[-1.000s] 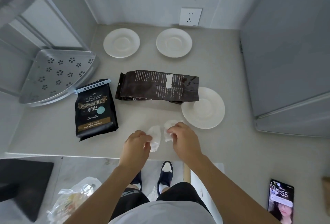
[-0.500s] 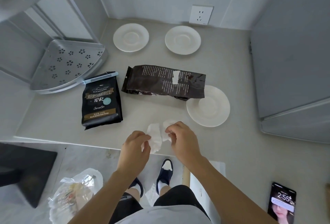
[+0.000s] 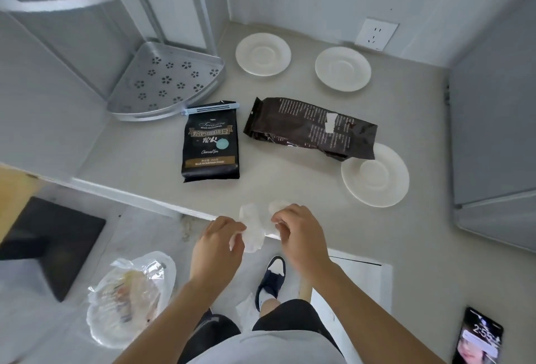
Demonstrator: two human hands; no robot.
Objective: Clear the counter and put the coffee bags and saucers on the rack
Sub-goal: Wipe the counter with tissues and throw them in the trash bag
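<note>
Both hands have drawn back toward the front edge of the desk (image 3: 362, 247) since the earlier frames, carrying crumpled white tissue with them. The left hand (image 3: 219, 243) is curled closed on one tissue wad (image 3: 252, 230), which hangs partly past the desk edge. The right hand (image 3: 298, 233) is pinched closed on a second, smaller tissue scrap (image 3: 275, 207).

Task items remain on the desk:
- Black coffee bag (image 3: 211, 147), lying flat, label up, just in front of the rack.
- Dark brown coffee bag (image 3: 310, 128), lying on its side, one end overlapping the rim of the near saucer (image 3: 377, 178).
- Two far saucers (image 3: 262, 54) (image 3: 343, 68), side by side near the back wall.
- Corner rack (image 3: 166, 82), lower shelf perforated and carrying nothing.

A plastic waste bag (image 3: 130, 297) sits on the floor to the left, and a phone (image 3: 477, 340) lies on the desk at right.

Hazards, as judged: a tissue released carelessly may miss the waste bag and land on the floor. Lifting the near saucer before the brown bag is removed may tip the bag or drag the saucer.
</note>
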